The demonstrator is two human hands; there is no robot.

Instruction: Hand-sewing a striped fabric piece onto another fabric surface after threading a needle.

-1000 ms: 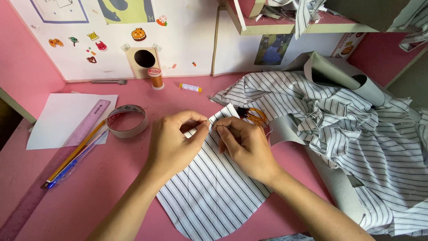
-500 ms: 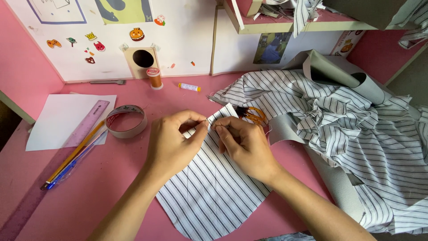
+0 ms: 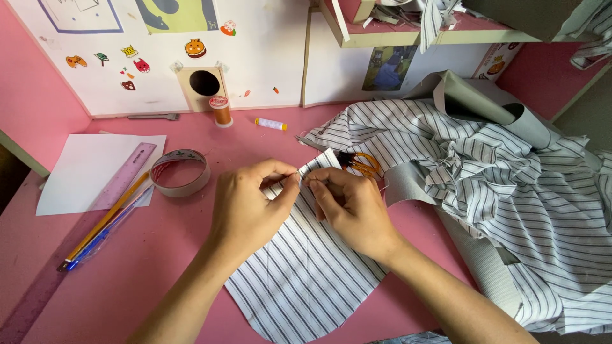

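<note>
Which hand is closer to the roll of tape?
Left. The left hand sits just right of the tape roll; the right hand lies farther right, beyond the left.

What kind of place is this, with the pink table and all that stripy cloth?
It looks like a home sewing or craft desk. On the pink table lie a cut piece of striped fabric, an orange thread spool, orange-handled scissors and a ruler.

We are looking at a pink bench (image 3: 191,236) carrying white paper (image 3: 83,169), a pink ruler (image 3: 76,236), a pencil (image 3: 105,220), a tape roll (image 3: 180,172), an orange thread spool (image 3: 220,111), striped fabric (image 3: 306,274), orange-handled scissors (image 3: 362,163) and grey sheet (image 3: 475,255).
</note>
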